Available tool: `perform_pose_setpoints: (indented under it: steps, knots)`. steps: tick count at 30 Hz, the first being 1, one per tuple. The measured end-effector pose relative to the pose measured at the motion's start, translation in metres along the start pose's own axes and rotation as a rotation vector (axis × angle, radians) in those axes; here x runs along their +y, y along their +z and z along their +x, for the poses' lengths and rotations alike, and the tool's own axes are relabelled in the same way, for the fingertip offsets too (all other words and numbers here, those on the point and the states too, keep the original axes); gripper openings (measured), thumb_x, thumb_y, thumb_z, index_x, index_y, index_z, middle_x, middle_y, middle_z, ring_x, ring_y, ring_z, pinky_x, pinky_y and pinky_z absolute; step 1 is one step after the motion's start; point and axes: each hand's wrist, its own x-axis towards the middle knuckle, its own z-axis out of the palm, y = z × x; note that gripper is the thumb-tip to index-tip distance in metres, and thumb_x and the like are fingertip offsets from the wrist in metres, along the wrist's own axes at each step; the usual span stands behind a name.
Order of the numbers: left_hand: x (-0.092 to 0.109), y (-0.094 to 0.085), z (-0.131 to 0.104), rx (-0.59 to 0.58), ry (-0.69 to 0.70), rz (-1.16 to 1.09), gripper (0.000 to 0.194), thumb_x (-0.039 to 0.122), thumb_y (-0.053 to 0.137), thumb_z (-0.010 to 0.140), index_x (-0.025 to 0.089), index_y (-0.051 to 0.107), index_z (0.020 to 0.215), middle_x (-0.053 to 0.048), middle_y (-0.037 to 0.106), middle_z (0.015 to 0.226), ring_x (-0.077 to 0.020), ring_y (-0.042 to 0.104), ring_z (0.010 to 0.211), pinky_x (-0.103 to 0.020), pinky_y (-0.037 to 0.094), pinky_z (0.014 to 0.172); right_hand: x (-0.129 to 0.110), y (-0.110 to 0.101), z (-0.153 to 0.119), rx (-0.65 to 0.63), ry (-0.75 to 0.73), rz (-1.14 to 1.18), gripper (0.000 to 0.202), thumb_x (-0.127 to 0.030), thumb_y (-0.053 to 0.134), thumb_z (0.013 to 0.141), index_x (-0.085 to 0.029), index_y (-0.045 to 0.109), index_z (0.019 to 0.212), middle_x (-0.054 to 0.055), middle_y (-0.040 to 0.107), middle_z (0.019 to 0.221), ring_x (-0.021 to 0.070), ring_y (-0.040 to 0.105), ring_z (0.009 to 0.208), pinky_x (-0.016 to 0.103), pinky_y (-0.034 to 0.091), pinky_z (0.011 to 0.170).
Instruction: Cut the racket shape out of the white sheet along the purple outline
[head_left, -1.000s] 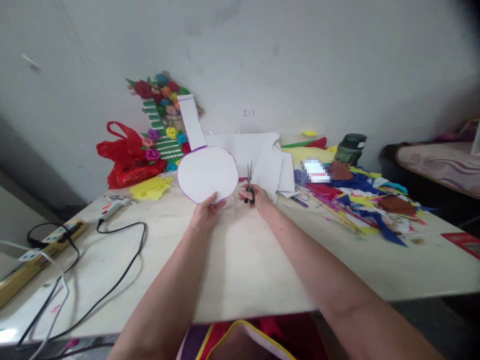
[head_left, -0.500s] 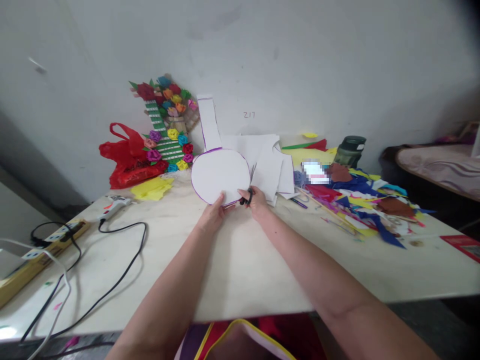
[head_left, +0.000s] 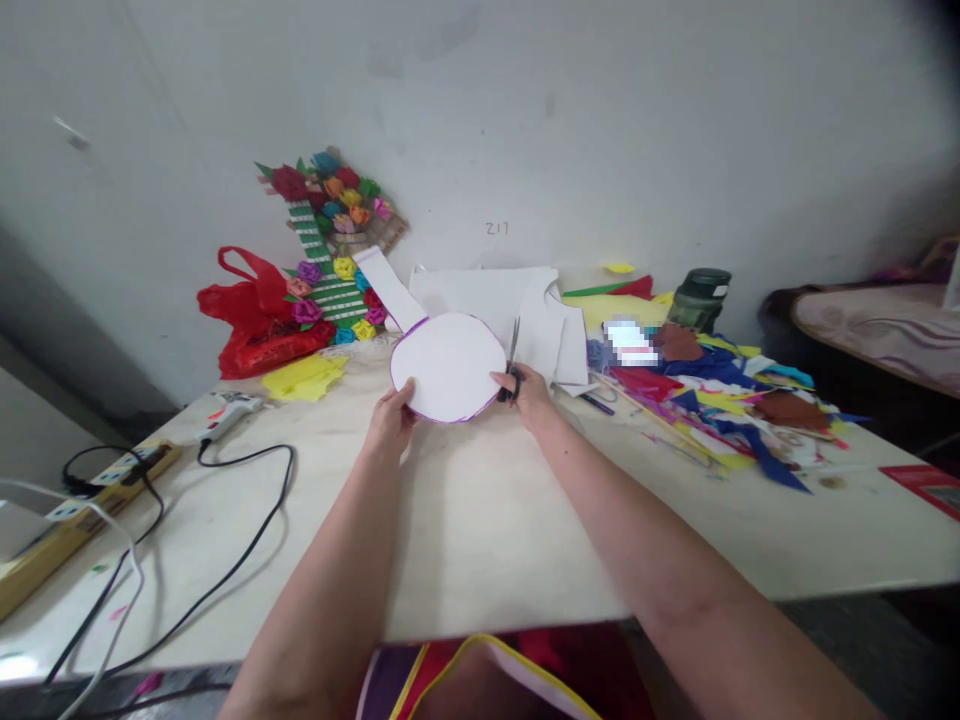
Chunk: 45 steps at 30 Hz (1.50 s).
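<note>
A white paper cutout (head_left: pixel 448 366) with a round body, a long strip at its upper left and purple outlines is held up over the table. My left hand (head_left: pixel 392 415) pinches its lower left edge, thumb on the front face. At the right edge, my right hand (head_left: pixel 527 395) grips black-handled scissors (head_left: pixel 514 345), blades pointing up, and its thumb tip touches the cutout's edge. Behind the cutout, white paper sheets (head_left: pixel 544 335) lie near the wall, one with a purple-edged curve.
Paper-flower decorations (head_left: pixel 330 250) and a red plastic bag (head_left: pixel 255 320) stand at the back left. Colourful scraps (head_left: pixel 742 400), a phone (head_left: pixel 631 343) and a green bottle (head_left: pixel 699 300) occupy the right. A power strip (head_left: pixel 229 415) and black cable (head_left: pixel 289 490) lie left.
The cutout has turned anticlockwise, its strip swinging from near upright to the upper left. My left hand has moved left along the edge; my right hand has shifted slightly right with the scissors.
</note>
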Motion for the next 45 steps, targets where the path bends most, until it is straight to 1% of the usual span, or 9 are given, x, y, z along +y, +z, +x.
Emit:
perform_pose_setpoints:
  steps: [4,10,18,22,28,32,39,43,45]
  knots:
    - [-0.009,0.015,-0.006,0.027,-0.007,-0.095,0.015,0.021,0.06,0.076,0.012,0.058,0.088,-0.002,0.064,0.064,-0.0077,0.055,0.046,-0.017,0.049,0.046,0.004,0.007,-0.002,0.078,0.093,0.083,0.036,-0.027,0.07,0.056,-0.014,0.055,0.086,0.001,0.061,0.054,0.0154,0.06,0.048,0.018,0.027,0.03]
    - [-0.02,0.028,-0.012,-0.032,-0.063,-0.2,0.008,0.017,0.056,0.079,0.012,0.056,0.085,-0.003,0.066,0.068,-0.0117,0.063,0.059,-0.025,0.055,0.063,0.007,0.02,-0.011,0.061,0.114,0.08,0.038,-0.032,0.07,0.054,-0.015,0.054,0.083,0.0,0.062,0.054,0.0136,0.059,0.049,0.016,0.027,0.031]
    - [-0.027,0.031,-0.019,-0.166,-0.215,-0.113,0.024,0.01,0.056,0.077,0.007,0.055,0.101,-0.013,0.067,0.089,-0.02,0.066,0.074,-0.028,0.056,0.066,0.009,0.016,-0.005,0.136,0.034,-0.008,0.038,-0.029,0.069,0.052,-0.016,0.055,0.085,-0.003,0.057,0.052,0.0108,0.054,0.043,0.016,0.025,0.031]
    - [-0.028,0.03,-0.02,-0.229,-0.216,-0.086,0.031,0.008,0.057,0.075,0.007,0.054,0.106,-0.016,0.064,0.101,-0.0233,0.065,0.083,-0.03,0.056,0.071,0.01,0.014,-0.003,0.12,0.015,-0.016,0.039,-0.032,0.07,0.05,-0.016,0.057,0.083,-0.003,0.057,0.055,0.0112,0.055,0.045,0.017,0.028,0.031]
    - [-0.028,0.028,-0.02,-0.295,-0.226,-0.085,0.034,0.017,0.06,0.076,0.009,0.054,0.108,-0.018,0.064,0.101,-0.0263,0.064,0.088,-0.033,0.055,0.073,0.008,0.014,-0.006,0.078,0.009,-0.003,0.033,-0.032,0.07,0.05,-0.015,0.057,0.075,-0.002,0.056,0.05,0.0105,0.052,0.042,0.018,0.028,0.032]
    - [-0.024,0.024,-0.016,-0.172,-0.187,-0.152,0.035,0.029,0.058,0.078,0.013,0.053,0.109,-0.015,0.064,0.102,-0.0259,0.063,0.091,-0.038,0.055,0.075,0.005,0.01,-0.005,0.076,0.002,0.0,0.033,-0.032,0.07,0.05,-0.015,0.057,0.074,-0.003,0.055,0.047,0.0101,0.05,0.04,0.019,0.027,0.032]
    - [-0.023,0.025,-0.009,0.085,0.007,-0.211,0.033,0.013,0.059,0.076,0.015,0.054,0.108,-0.01,0.066,0.101,-0.0205,0.06,0.098,-0.027,0.054,0.077,0.011,0.015,-0.008,0.052,0.035,-0.016,0.034,-0.031,0.073,0.047,-0.016,0.054,0.072,-0.005,0.055,0.05,0.0096,0.05,0.037,0.019,0.027,0.031]
    - [-0.015,0.016,-0.002,0.131,0.06,-0.19,0.03,0.01,0.055,0.078,0.016,0.055,0.107,-0.008,0.067,0.098,-0.0173,0.063,0.089,-0.026,0.054,0.074,0.012,0.018,-0.011,-0.009,0.059,-0.019,0.036,-0.034,0.073,0.049,-0.017,0.054,0.075,-0.003,0.058,0.052,0.0123,0.055,0.042,0.018,0.026,0.031]
    - [-0.006,0.004,0.002,0.08,0.089,-0.146,0.026,0.009,0.057,0.075,0.013,0.058,0.101,-0.008,0.068,0.091,-0.0156,0.064,0.079,-0.024,0.054,0.072,0.008,0.017,-0.01,-0.028,0.061,-0.025,0.037,-0.037,0.072,0.053,-0.016,0.055,0.078,-0.001,0.06,0.054,0.0134,0.058,0.044,0.018,0.027,0.032]
